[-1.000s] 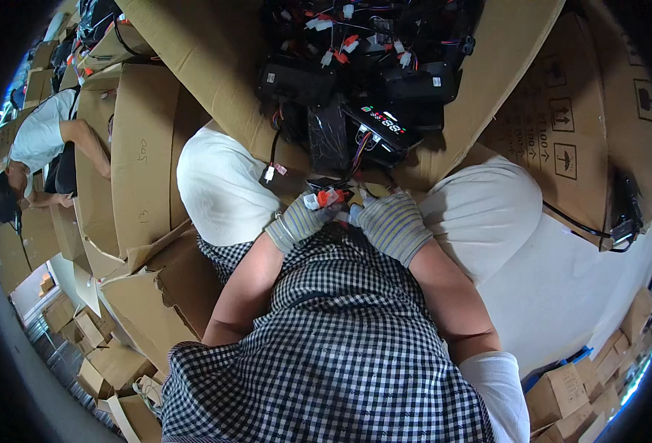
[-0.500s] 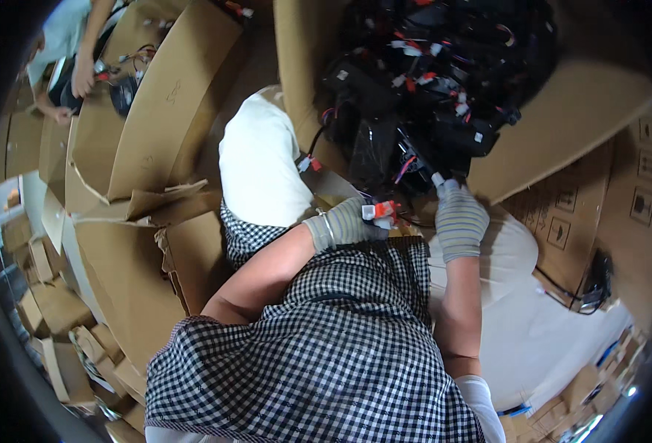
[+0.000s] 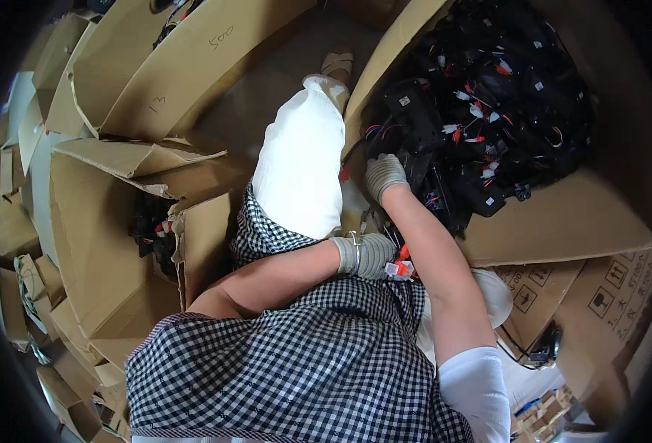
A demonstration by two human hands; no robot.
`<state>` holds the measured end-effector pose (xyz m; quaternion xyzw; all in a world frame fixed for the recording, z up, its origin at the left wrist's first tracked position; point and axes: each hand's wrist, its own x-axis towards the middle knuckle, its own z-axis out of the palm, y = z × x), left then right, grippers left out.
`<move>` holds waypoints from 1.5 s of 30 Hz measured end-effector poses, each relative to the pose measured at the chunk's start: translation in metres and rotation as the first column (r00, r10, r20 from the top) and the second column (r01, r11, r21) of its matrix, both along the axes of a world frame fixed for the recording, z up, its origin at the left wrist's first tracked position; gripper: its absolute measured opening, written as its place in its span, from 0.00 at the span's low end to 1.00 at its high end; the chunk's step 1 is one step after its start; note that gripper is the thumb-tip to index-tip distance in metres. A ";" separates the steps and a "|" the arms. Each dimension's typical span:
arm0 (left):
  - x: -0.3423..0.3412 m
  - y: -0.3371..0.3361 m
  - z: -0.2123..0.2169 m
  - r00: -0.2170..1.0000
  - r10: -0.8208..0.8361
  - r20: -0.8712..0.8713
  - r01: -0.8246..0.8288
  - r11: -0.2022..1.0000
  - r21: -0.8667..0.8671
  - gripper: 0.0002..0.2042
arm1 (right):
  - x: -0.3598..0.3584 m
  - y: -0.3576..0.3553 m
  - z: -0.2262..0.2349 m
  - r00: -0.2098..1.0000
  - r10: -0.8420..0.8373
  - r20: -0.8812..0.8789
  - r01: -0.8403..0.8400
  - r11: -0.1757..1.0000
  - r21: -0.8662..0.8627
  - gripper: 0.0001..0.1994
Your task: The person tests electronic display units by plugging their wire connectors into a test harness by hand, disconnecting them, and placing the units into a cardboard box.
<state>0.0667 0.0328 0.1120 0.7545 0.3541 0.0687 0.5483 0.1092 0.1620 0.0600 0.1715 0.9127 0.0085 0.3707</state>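
Note:
My left hand (image 3: 370, 255), in a grey striped knit glove, is closed in my lap round wires with red and white plug connectors (image 3: 401, 269) that stick out past its fingers. Stretched across to the near left side of the large open carton (image 3: 562, 221), my right hand (image 3: 385, 177) wears the same kind of glove. Its fingers curl at a rounded black wired unit (image 3: 386, 142) and are partly hidden there. Beside it lies a heap of black plastic units (image 3: 503, 118) with coloured wires and red and white connectors.
To the left stands another open carton (image 3: 90, 244) with torn flaps and black wired parts (image 3: 152, 229) inside. A long carton (image 3: 171, 81) stands beyond it. At the right, a black corded item (image 3: 547, 345) lies by a printed carton (image 3: 599, 303). My white-trousered leg (image 3: 300, 162) extends between the cartons.
My right hand has moved left and farther away, to the carton's left side. My left hand stays low with the connectors. The view has shifted; the other person has left it.

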 end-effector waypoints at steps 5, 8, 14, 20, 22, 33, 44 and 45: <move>-0.001 0.003 0.016 0.974 0.202 0.103 -0.196 0.978 -0.070 0.33 | 0.012 0.030 0.028 0.890 -0.285 -0.356 0.273 0.958 -0.083 0.10; 0.002 0.006 0.020 0.989 0.145 0.019 -0.145 0.989 -0.018 0.34 | 0.022 0.052 0.070 0.739 -0.274 -0.615 0.195 0.962 -0.193 0.06; 0.017 0.006 0.004 0.440 0.777 0.450 -0.289 0.597 -0.749 0.20 | 0.083 0.048 0.106 -0.541 -0.814 -0.209 -0.170 0.350 -0.921 0.04; 0.008 0.007 -0.033 -0.285 0.949 0.132 0.413 0.246 -0.877 0.05 | 0.098 -0.033 0.104 -0.709 -0.586 0.393 -0.623 0.260 -0.737 0.10; 0.002 0.012 -0.039 -0.364 0.928 0.078 0.657 0.316 -0.684 0.03 | 0.102 -0.079 0.077 -0.767 -0.569 0.297 -0.455 0.156 -0.877 0.13; -0.015 0.023 -0.019 0.112 0.796 0.595 -0.576 0.540 -0.614 0.20 | 0.116 -0.134 0.033 -0.782 -0.556 0.283 -0.176 -0.238 -0.955 0.09; -0.010 0.008 -0.030 0.006 0.984 0.175 0.498 0.149 -0.854 0.33 | 0.110 -0.092 0.153 -0.440 -0.895 0.064 0.090 -0.116 -0.989 0.16; -0.008 0.009 -0.031 0.014 0.985 0.174 0.498 0.144 -0.855 0.33 | 0.112 -0.090 0.150 -0.431 -0.901 0.050 0.150 -0.126 -0.981 0.16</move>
